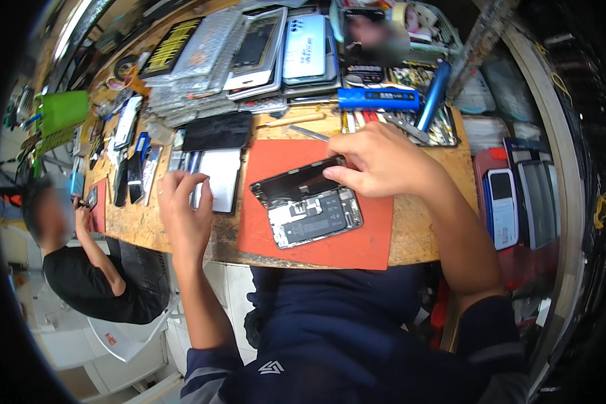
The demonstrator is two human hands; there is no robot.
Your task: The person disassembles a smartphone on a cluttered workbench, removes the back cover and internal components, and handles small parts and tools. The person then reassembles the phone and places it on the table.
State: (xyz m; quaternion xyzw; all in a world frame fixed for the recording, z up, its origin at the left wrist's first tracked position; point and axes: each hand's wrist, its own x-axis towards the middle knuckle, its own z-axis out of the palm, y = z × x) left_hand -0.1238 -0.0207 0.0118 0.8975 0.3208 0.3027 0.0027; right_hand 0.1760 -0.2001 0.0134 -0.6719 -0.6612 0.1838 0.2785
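My right hand (377, 158) grips the black screen (289, 185) of an opened phone, thumb on its face, holding it raised and tilted over the phone body (313, 222). The body lies with battery and internal parts exposed on an orange-red mat (377, 236). My left hand (188, 198) hovers left of the phone, in front of a pale flat device (215, 175), its fingers curled in a pinch; whether anything small is between them I cannot make out.
Stacked screens in bubble wrap (188, 60), a blue electric screwdriver (377, 99) and tools crowd the wooden bench (128, 222). A co-worker in black (87, 283) sits at far left. A metal post (481, 40) rises at back right; phone panels (501, 202) stand beside the bench.
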